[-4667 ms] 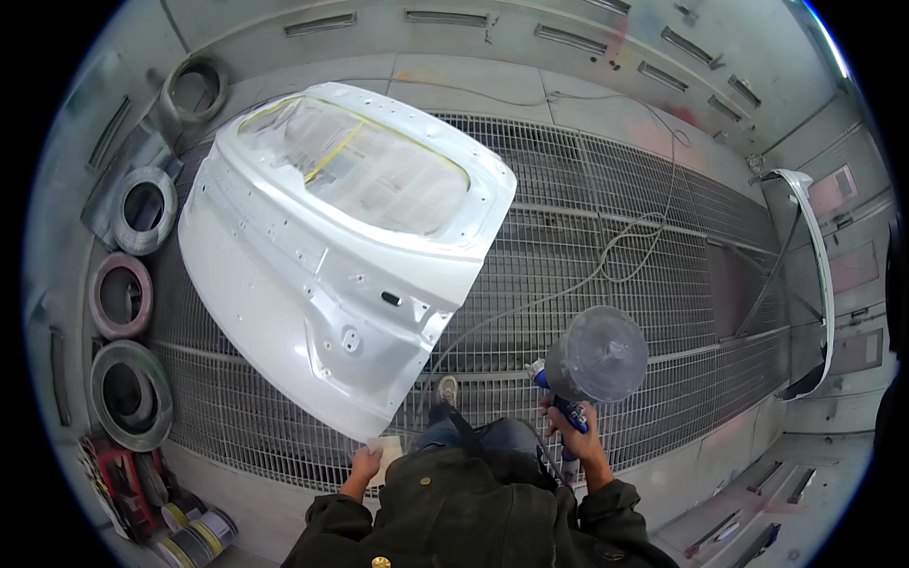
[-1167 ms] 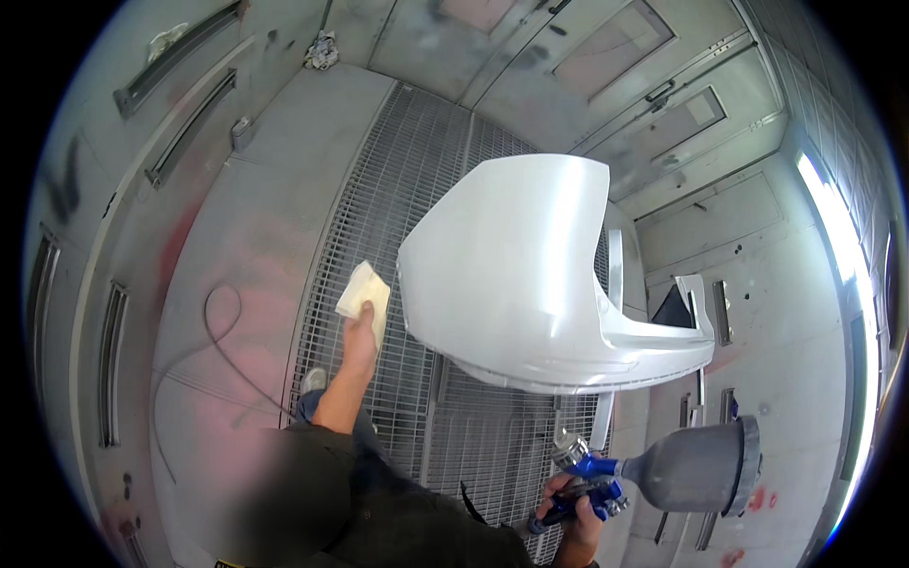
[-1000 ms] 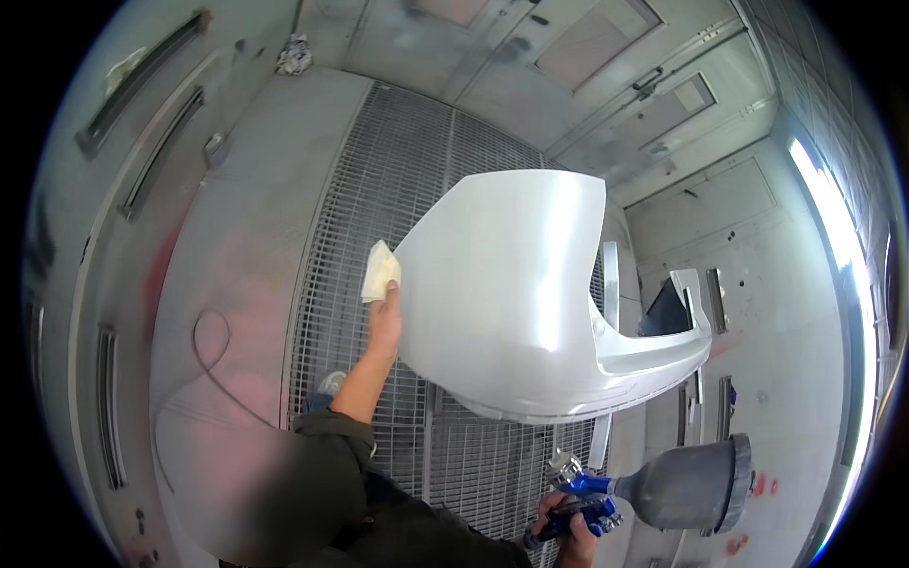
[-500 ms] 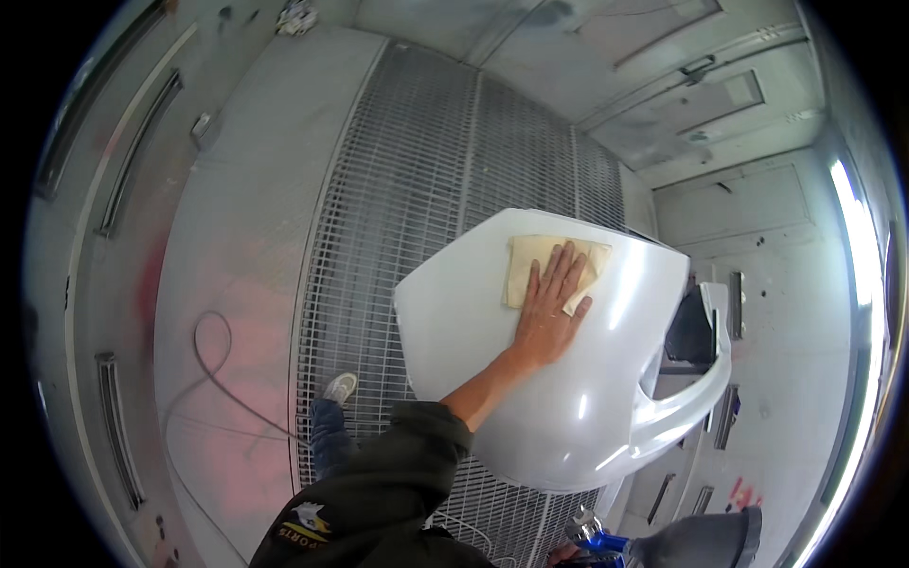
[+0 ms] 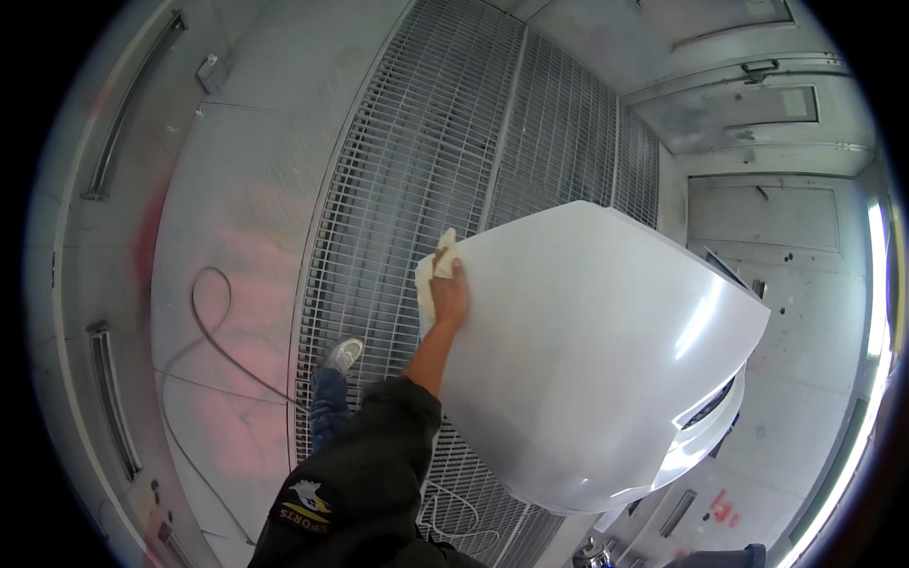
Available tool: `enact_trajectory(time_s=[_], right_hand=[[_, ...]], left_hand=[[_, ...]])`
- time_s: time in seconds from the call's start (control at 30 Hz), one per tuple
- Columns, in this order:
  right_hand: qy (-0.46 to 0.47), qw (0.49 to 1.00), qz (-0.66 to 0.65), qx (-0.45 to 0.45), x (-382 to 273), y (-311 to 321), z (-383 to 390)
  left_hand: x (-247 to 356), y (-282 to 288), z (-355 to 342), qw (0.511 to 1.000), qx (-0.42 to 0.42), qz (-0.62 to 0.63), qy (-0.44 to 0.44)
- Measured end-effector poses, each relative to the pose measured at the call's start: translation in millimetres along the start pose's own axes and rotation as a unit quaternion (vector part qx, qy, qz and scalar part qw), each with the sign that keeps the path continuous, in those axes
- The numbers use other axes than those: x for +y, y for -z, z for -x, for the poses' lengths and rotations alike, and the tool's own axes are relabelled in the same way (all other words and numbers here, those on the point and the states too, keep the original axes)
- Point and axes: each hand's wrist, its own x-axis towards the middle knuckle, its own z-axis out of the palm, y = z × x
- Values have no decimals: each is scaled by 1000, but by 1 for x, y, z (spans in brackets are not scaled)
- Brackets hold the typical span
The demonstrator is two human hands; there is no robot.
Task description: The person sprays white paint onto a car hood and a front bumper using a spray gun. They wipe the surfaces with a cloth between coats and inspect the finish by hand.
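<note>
Cream cloth point(image 5: 447, 249) is gripped by the left hand point(image 5: 451, 296) at ten o'clock on a glossy, curved panel point(image 5: 587, 360); sleeve point(image 5: 374, 454) lettered.

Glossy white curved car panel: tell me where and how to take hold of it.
Grip the glossy white curved car panel by the rim at its left corner, probably best coming from the left: grey metal grating shows beside that corner, and the left hand holds a crumpled cream cloth there. The broad face bulges smoothly and seems to offer nothing to pinch.
</note>
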Motion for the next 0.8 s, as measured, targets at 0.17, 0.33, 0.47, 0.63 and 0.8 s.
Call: enact_trajectory(time_s=[0.17, 0.33, 0.47, 0.63, 0.8], right_hand=[[-31, 999, -13, 21, -8, -16, -19], [-27, 999, -29, 25, 3, -15, -26], [-42, 998, -22, 31, -5, -20, -31], [-28, 999, -18, 30, 7, -14, -23], [-56, 997, -61, -9, 6, -3, -18]], left_hand=[[-59, 37, -12, 968, -68, -28, 240], [-63, 37, 5, 947, -66, 44, 311], [11, 6, 4, 994, -81, -34, 67], [181, -43, 54, 934, -193, -21, -301], [199, -38, 57, 916, -205, -45, -342]])
